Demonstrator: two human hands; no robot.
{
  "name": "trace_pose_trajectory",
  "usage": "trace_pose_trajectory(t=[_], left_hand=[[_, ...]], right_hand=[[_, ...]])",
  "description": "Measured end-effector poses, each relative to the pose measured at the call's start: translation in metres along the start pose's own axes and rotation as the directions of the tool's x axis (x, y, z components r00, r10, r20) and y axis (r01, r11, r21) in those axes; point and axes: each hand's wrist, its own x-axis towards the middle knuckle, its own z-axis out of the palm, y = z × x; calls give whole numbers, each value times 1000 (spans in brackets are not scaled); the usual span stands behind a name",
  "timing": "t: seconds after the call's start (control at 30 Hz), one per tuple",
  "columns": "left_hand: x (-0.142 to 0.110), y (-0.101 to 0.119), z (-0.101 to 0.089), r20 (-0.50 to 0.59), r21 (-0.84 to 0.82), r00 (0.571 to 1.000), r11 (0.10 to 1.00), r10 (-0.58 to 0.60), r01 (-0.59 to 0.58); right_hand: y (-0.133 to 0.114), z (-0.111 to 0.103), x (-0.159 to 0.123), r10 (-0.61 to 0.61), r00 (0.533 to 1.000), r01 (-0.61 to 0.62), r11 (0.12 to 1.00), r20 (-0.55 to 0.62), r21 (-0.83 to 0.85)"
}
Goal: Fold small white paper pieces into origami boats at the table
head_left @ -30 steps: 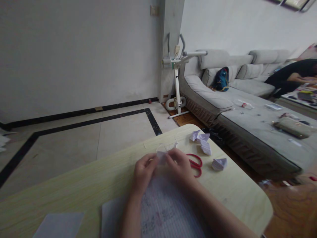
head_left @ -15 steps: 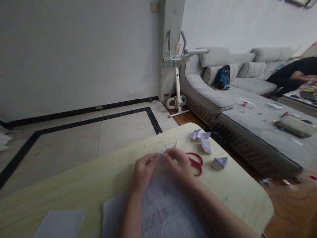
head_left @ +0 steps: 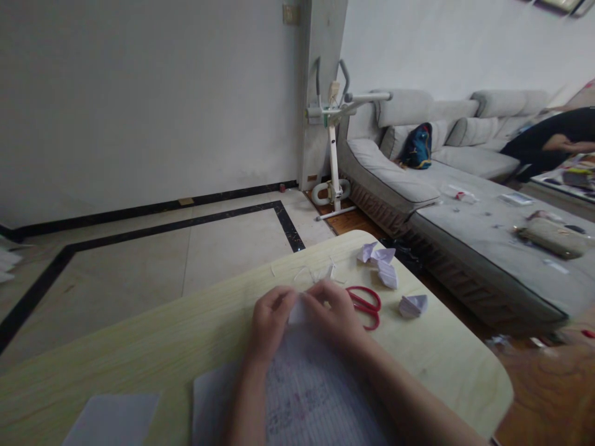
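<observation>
Between my two hands is a small piece of white paper [head_left: 300,313], pinched at its upper edge. My left hand [head_left: 273,319] closes thumb and fingers on its left side. My right hand [head_left: 333,310] pinches it from the right, fingertips close to the left ones. Beneath my wrists lies a lined sheet with handwriting [head_left: 302,396]. Just right of my right hand are the red handles of scissors [head_left: 369,300]; the blades are mostly hidden behind that hand. Thin white paper strips [head_left: 320,272] lie beyond my fingers.
Folded white paper pieces [head_left: 385,269] sit near the table's far right corner, one folded paper [head_left: 413,305] closer. A white sheet [head_left: 114,418] lies at the front left of the table [head_left: 195,347]. Beyond are a grey sofa [head_left: 483,248], an exercise machine [head_left: 332,148] and another person [head_left: 553,139].
My fingertips have shifted slightly on the small paper, and the right hand has come down a little. The scissors and folded papers stay put.
</observation>
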Motion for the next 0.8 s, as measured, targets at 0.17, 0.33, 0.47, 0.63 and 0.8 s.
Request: trace_pose_trajectory(t=[0.17, 0.33, 0.47, 0.63, 0.8], left_hand=[[1, 3, -1, 22, 24, 996, 996, 81, -82], [-2, 5, 1, 97, 4, 995, 1000, -19, 19], [-2, 5, 2, 71, 11, 996, 999, -51, 50], [0, 4, 1, 22, -14, 997, 997, -71, 71], [-1, 6, 1, -13, -35, 996, 996, -87, 86]], right_hand=[[-1, 0, -2, 9, 999, -10, 1000, 43, 9], [5, 0, 0, 81, 995, -72, 988, -59, 137], [8, 0, 2, 126, 989, -106, 970, -78, 220], [6, -1, 0, 69, 996, -74, 993, 61, 89], [5, -1, -1, 1, 997, 4, 998, 76, -67]])
